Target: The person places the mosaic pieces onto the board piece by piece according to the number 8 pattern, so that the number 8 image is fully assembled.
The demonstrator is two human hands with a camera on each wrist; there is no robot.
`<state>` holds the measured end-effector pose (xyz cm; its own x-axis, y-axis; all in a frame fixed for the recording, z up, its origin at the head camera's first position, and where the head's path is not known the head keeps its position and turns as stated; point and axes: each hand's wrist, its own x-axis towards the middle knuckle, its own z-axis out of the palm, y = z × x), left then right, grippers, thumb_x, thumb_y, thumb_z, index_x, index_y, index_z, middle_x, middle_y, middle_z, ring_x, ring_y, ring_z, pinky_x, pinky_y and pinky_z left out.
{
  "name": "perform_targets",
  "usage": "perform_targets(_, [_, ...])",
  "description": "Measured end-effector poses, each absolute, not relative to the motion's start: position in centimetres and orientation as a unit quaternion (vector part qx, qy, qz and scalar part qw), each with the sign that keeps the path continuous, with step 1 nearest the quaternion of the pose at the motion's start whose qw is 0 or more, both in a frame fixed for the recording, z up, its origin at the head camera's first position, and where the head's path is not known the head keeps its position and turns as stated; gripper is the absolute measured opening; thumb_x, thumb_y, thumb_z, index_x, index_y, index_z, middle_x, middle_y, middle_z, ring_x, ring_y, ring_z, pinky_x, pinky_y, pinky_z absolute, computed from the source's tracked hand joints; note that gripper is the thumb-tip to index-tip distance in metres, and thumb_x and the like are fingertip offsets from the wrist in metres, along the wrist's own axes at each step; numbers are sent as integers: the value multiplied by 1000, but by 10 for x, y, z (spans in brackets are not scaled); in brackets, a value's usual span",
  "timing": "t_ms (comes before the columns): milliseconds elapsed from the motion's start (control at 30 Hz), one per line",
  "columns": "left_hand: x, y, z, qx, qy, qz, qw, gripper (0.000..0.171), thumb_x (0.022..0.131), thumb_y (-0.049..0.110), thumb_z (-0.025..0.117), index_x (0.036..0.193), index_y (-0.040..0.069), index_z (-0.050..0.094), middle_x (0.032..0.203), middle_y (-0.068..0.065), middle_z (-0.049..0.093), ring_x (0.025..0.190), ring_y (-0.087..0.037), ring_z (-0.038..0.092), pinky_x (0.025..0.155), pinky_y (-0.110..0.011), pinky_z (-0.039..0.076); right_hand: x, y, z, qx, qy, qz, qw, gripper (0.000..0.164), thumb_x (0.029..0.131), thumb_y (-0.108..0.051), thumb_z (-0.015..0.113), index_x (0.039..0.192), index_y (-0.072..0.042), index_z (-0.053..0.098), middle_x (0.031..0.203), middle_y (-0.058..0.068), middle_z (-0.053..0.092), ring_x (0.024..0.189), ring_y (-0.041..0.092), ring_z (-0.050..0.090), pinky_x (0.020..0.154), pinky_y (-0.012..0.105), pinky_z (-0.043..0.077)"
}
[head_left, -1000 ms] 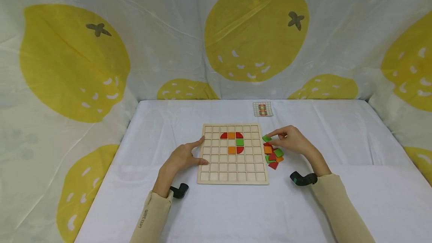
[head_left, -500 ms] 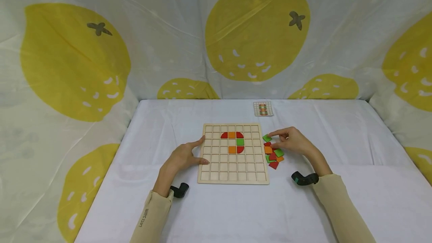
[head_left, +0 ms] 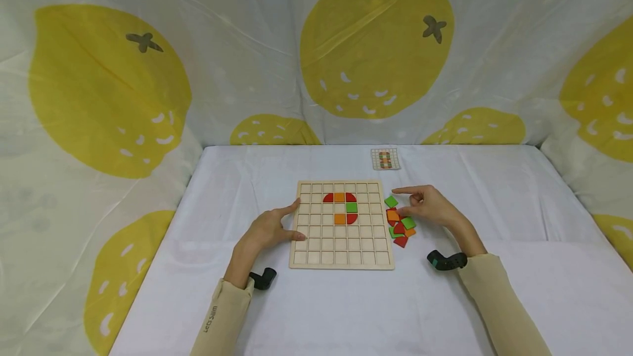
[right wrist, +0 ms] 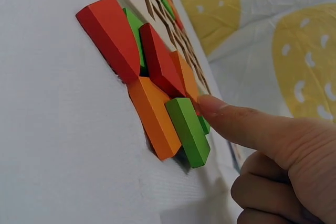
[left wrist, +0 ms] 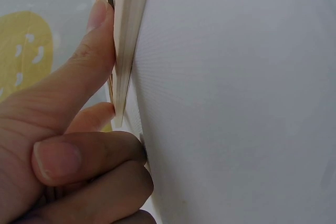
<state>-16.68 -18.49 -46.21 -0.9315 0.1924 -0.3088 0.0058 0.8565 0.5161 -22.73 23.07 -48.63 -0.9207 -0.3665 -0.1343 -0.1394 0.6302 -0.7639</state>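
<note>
A wooden grid board (head_left: pixel 316 245) lies on the table. My left hand (head_left: pixel 266 229) is at its left side, thumb straight on the rim and index finger touching the edge. In the left wrist view the other fingers curl beside the board. Beyond the board's right edge, my right hand (head_left: pixel 430 205) is over a pile of tiles. Its thumb (right wrist: pixel 215 107) touches an orange tile (right wrist: pixel 185 74), while its index finger extends above a green square tile (head_left: pixel 391 201). Red rounded pieces (head_left: pixel 351 218), two orange squares (head_left: pixel 339 198) and a green square (head_left: pixel 351 207) sit in the grid.
Behind the board lies a small pattern card (head_left: pixel 385 159) with a coloured grid. Several loose red, green and orange tiles (head_left: pixel 401 242) overlap beside the board's right edge. A white cloth (head_left: pixel 341 312) covers the table, and lemon-print fabric (head_left: pixel 376 43) hangs around it.
My right index finger has lifted off the green square tile. The orange tile by my thumb has shifted slightly away from me. My left hand and the board have stayed put.
</note>
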Motion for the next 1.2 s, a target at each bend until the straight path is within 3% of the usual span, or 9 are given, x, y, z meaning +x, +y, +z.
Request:
perform_targets(233, [-168,-184,-464,47,945,267,180,99,80,46,88,162,33,33,99,-14,73,81,-19,57,92,-45,50,-228,232,-487,-132,895,-407,127,53,86,-25,86,133,-6,70,65,-3,35,62,11,33,64,29,32])
perform_targets(367, [-169,-185,-465,48,946,265,181,100,80,47,88,162,33,33,84,-10,69,79,-19,56,92,-45,50,-227,232,-485,-129,897,-404,127,43,87,-24,85,126,-7,75,65,-3,35,63,12,35,65,28,33])
perform_targets(500, [-169,-185,-465,50,946,263,182,100,80,47,87,162,33,33,81,-9,68,79,-19,56,93,-46,50,-227,233,-487,-135,898,-399,127,36,88,-19,84,121,-6,77,64,-3,35,63,13,35,66,29,34])
perform_targets(800, [-169,-185,-465,54,946,265,179,100,80,46,87,162,32,32,80,-8,68,78,-19,56,93,-45,50,-227,229,-488,-137,906,-381,125,53,82,-22,89,130,-5,71,64,-2,35,62,15,34,62,30,30])
perform_targets(1200, [-168,-185,-464,56,948,260,178,101,79,47,87,162,31,33,84,-10,70,78,-19,57,91,-45,50,-227,224,-489,-114,912,-378,108,53,86,-19,85,134,-4,68,62,-3,35,58,13,33,59,28,28])
